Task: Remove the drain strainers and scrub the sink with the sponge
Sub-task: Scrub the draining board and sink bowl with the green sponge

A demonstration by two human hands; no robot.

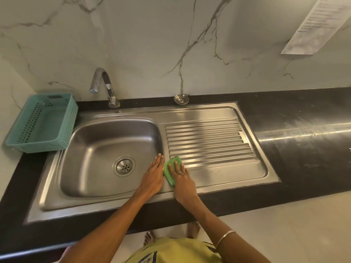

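Observation:
The steel sink (pixel 91 149) has a round drain (pixel 124 166) in its basin floor, with its holes showing. One metal drain strainer (pixel 181 99) lies on the black counter behind the sink, against the wall. A green sponge (pixel 171 168) lies on the sink's rim where the ribbed drainboard (pixel 207 141) begins. My right hand (pixel 181 177) presses flat on the sponge with straight fingers. My left hand (pixel 153 174) rests flat on the rim between basin and sponge, fingers straight, just left of the sponge.
A teal perforated basket (pixel 42 123) stands on the counter left of the sink. The chrome tap (pixel 105 86) rises behind the basin. Black counter (pixel 303 141) runs to the right. A printed sheet (pixel 321 23) hangs on the marble wall at top right.

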